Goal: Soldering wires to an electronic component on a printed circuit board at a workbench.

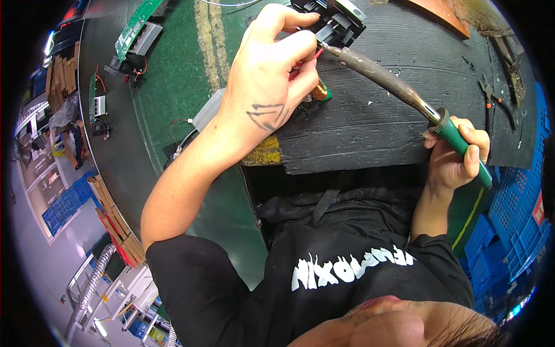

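In my right hand [459, 151] is a soldering iron [388, 80], gripped by its green handle. The iron's long metal barrel slants up and left, and its tip meets the work beside my left fingertips. My left hand [270, 72] is closed in a pinch, with a red wire [318, 54] showing between thumb and fingers. One left finger reaches onto a black slotted part [341, 24] at the top of the bench. Beneath the left hand, a copper coil [319, 90] sits on a green circuit board, mostly covered. The exact joint at the tip is hidden.
A black ribbed mat [370, 133] covers the bench before me. Pliers with orange marks [498, 103] lie at the right. Circuit boards with heatsinks [139, 36] stand at the far left. Blue perforated crates [514, 191] line the right side. A grey box [209, 110] lies beside my left forearm.
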Available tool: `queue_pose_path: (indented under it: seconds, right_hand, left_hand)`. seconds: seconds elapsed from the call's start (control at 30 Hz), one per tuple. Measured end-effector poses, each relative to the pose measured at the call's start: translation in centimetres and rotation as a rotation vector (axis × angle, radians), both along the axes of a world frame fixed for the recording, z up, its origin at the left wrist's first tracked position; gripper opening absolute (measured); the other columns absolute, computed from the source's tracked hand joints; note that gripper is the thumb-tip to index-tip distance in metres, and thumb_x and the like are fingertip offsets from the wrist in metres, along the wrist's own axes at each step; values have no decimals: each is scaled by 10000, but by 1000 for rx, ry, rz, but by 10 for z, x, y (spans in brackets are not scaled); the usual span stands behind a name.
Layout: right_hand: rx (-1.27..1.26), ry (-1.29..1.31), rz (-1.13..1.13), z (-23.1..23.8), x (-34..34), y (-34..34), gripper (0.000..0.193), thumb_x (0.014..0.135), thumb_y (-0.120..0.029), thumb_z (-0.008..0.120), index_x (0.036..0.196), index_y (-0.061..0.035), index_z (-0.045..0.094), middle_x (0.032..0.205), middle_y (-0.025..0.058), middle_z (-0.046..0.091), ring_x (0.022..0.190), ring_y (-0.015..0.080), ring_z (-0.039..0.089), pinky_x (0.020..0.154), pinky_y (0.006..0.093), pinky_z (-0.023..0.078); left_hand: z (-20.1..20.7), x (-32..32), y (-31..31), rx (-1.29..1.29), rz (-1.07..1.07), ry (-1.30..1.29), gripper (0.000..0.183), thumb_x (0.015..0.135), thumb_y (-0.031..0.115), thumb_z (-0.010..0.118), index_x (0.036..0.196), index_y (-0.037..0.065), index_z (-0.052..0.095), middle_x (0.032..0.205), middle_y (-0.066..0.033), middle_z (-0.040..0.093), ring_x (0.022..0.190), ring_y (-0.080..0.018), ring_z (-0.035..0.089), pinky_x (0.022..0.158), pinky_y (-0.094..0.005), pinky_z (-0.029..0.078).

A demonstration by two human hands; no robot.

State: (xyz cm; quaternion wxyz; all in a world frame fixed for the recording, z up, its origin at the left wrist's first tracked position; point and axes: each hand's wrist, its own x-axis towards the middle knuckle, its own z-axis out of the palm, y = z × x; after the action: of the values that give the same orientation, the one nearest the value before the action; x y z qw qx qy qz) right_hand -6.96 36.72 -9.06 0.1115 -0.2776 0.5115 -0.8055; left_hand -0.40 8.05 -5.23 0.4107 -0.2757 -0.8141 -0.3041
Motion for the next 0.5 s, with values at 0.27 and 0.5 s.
queue_pose_path:
  seconds: [0.27,0.5]
  right_hand:
    - [3,-3,-6,-1,0,1,318,904,-291,468,1036,-19,567,780,224,587,539,246,551,509,323,460]
    - [-4,-14,-14,-2,0,1,320,902,-295,469,1030,-19,566,789,228,590,537,242,550,497,317,459]
  left_hand:
    - [27,27,21,16,383,-714,77,747,-15,640,766,-6,566,1100,-123,534,955,-215,581,809,-286,465]
    - [27,27,21,-3,388,-728,81,745,-10,643,767,-6,565,1107,-126,534,976,-221,577,814,-288,465]
